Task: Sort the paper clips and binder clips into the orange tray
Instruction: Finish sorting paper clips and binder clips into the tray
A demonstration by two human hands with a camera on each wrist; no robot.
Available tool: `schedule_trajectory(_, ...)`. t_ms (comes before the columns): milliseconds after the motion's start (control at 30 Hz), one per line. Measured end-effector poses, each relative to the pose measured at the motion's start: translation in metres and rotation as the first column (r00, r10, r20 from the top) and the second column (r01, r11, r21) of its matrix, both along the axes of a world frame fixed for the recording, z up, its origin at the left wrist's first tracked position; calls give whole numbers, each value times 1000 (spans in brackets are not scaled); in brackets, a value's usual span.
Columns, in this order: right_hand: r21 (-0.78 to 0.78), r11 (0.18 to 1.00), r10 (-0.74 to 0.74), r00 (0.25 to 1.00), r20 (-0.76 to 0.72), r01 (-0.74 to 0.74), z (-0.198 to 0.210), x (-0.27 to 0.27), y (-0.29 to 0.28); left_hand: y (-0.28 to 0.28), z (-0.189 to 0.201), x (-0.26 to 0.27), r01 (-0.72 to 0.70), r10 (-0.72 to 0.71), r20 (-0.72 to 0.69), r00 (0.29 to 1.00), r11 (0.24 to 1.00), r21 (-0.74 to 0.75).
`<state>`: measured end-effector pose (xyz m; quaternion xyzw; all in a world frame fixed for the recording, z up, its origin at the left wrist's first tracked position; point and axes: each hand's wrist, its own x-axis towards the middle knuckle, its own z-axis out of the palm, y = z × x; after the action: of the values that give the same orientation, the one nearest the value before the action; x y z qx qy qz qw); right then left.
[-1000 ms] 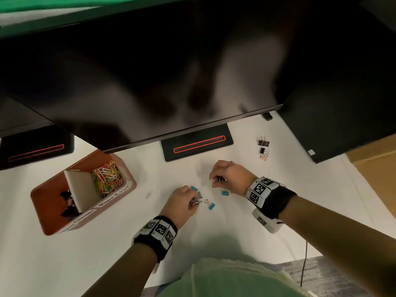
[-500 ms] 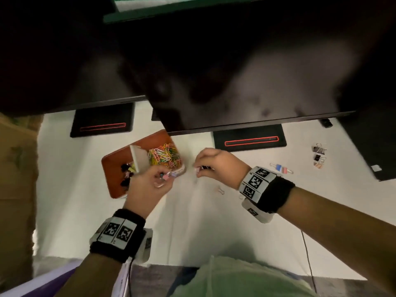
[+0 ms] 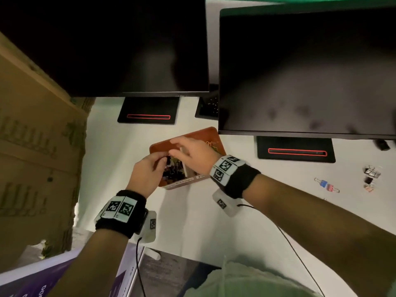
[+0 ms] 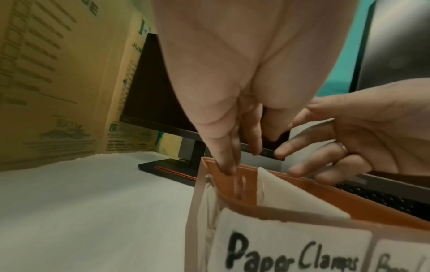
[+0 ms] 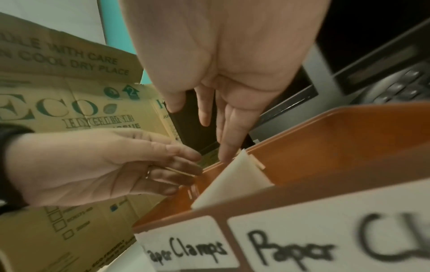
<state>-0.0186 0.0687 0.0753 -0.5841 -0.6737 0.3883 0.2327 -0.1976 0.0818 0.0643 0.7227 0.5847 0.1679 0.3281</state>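
The orange tray (image 3: 205,131) stands under both hands, split by a white divider (image 5: 232,180). Its left compartment, labelled "Paper Clamps" (image 4: 291,257), holds dark binder clips (image 3: 173,171). Coloured paper clips (image 3: 211,144) show in the right one. My left hand (image 3: 164,159) hangs over the left compartment with straight fingers pointing down into it (image 4: 229,165). Small blurred pieces (image 5: 192,191) are in the air just below them. My right hand (image 3: 177,144) hovers over the divider, fingers spread and holding nothing (image 5: 223,147). Loose binder clips (image 3: 326,185) lie far right on the table.
Two dark monitors (image 3: 300,71) overhang the white table, their bases (image 3: 295,151) behind the tray. A cardboard box (image 3: 32,146) walls off the left side. More binder clips (image 3: 371,172) lie near the right edge. A wrist cable (image 3: 289,243) trails across the table.
Both hands left the loose clips at the table's middle and moved left to the tray. The left hand's fingers, pinching clips half a second ago, are now straight above the left compartment.
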Motion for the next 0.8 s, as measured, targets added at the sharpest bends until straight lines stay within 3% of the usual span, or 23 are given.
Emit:
schedule_trajectory(100,65,998,-2,1000,-4,2,-1,33,-20,-9,2,-3,0,-14,74,997,983,183)
schedule_trajectory(233,69,997,-24,997,79,18,-23,70,-51,-16,-7,-32,-189,163,117,980,946,265)
schedule_trajectory(333,41,999,-34,986,162,28,-41,86,-70,-22,-30,-73,-336,344,11,939,910,244)
schedule_trajectory(433,81,995,-75,969,234,57,-45,86,-78,-41,-51,-104,-431,444,-202,873,896,108)
schedule_trajectory(533,83,989,-139,958,251,122,-45,86,-80,-67,-67,-115,-403,352,-326,878,910,-102)
schedule_trajectory(600,62,985,-172,940,295,161,-51,95,-84,-78,-75,-112,-344,284,-272,919,916,-205)
schedule_trajectory(733,-16,970,-215,892,398,241,-61,122,-102,-81,-85,-102,-243,206,-235,950,960,-140)
schedule_trajectory(800,-109,963,-167,863,477,247,-67,138,-115,-74,-87,-100,-218,180,-252,951,968,-129)
